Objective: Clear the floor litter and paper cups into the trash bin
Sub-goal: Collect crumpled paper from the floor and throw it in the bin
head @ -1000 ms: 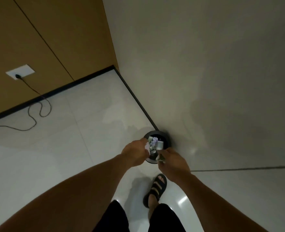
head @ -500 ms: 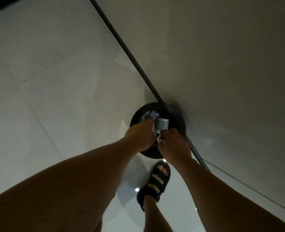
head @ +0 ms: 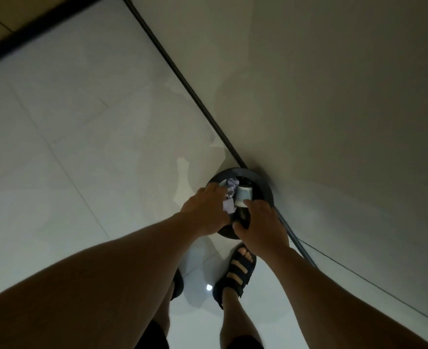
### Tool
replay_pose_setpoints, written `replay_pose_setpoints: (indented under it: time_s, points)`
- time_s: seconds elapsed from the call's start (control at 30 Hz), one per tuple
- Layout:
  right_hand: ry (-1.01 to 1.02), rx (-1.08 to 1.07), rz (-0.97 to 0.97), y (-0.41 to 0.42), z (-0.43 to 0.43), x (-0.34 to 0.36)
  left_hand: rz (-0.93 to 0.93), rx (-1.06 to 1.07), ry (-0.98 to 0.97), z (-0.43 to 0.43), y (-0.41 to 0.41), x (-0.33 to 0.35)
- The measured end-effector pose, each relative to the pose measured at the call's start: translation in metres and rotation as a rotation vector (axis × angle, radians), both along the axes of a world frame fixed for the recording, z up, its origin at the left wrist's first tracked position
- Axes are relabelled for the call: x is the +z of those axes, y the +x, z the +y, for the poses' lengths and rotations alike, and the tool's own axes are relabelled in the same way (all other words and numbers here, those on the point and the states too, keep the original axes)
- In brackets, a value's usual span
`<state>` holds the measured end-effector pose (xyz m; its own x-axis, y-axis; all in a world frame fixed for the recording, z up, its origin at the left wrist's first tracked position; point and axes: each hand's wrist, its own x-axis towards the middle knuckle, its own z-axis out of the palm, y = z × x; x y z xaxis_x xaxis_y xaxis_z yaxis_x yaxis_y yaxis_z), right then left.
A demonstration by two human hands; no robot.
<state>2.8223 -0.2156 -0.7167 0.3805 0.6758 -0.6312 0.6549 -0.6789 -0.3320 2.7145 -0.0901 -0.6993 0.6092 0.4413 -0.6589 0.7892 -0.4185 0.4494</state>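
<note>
A round black trash bin stands on the floor against the wall's base. Inside it lie a paper cup on its side and crumpled pale litter. My left hand is over the bin's left rim and holds a crumpled piece of whitish paper at its fingertips. My right hand hovers over the bin's near right side with thumb and fingers spread; its index fingertip is close to the cup. Nothing shows in the right hand.
Glossy white tiled floor spreads to the left. A grey wall with a dark baseboard runs diagonally right behind the bin. My feet in black sandals stand just in front of the bin.
The view has closed in on the bin. My right hand has spread open over it, and the small white scrap it held is gone from its fingers. My left hand still holds its paper.
</note>
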Motion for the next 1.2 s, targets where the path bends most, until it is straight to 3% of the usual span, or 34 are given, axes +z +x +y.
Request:
replay_pose_setpoints:
  time_s: [0.27,0.63,0.93,1.2]
  points:
    - [0.108,-0.126,-0.108,-0.018,0.008,0.187,-0.125,-0.155,0.073,0.016,-0.008,0.181]
    - [0.138,-0.558,-0.246,-0.095,-0.082,0.364,-0.144,-0.674,0.18,-0.028,-0.016,0.354]
    - [0.09,-1.065,-0.373,-0.182,-0.279,0.43,-0.225,-1.185,0.251,-0.223,0.0,0.436]
    - [0.032,-1.454,-0.445,-0.314,-0.486,0.449,-0.351,-1.556,0.28,-0.467,-0.071,0.465]
